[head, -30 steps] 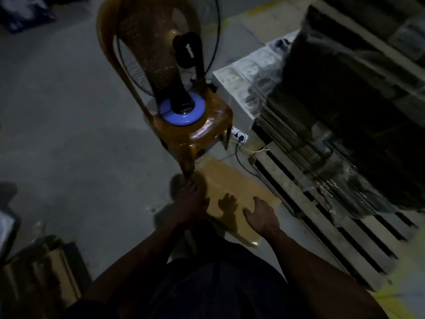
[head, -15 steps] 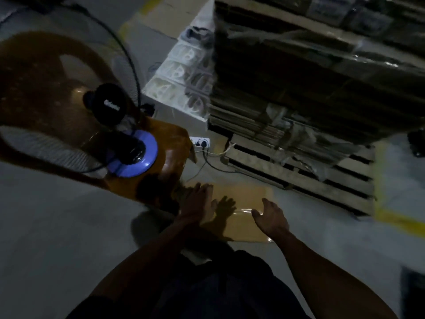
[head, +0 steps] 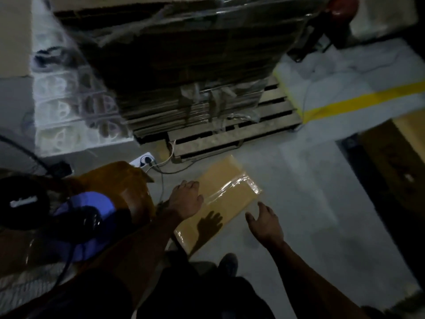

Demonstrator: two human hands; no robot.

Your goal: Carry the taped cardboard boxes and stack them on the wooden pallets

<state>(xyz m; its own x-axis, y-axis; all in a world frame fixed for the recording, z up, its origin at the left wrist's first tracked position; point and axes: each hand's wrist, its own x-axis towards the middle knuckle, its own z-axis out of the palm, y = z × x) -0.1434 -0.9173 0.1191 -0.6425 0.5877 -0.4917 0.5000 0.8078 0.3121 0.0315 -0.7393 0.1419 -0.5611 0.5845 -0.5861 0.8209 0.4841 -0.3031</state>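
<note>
A person reaches down with 2 bare hands toward a flat taped cardboard box [head: 226, 196] lying on the grey floor [head: 305, 203], just in front of a wooden pallet [head: 232, 134] stacked with wrapped cardboard. The left hand [head: 187, 200] hovers over the box's left edge and the right hand [head: 264, 221] beside its right edge, both with fingers loosely spread and holding nothing. An orange plastic chair [head: 124, 187] carrying a fan with a blue base [head: 92, 217] stands at left.

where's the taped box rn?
Head view, centre: taped box lies flat on the floor just before the wooden pallet, between both hands, orange chair at left.
</note>
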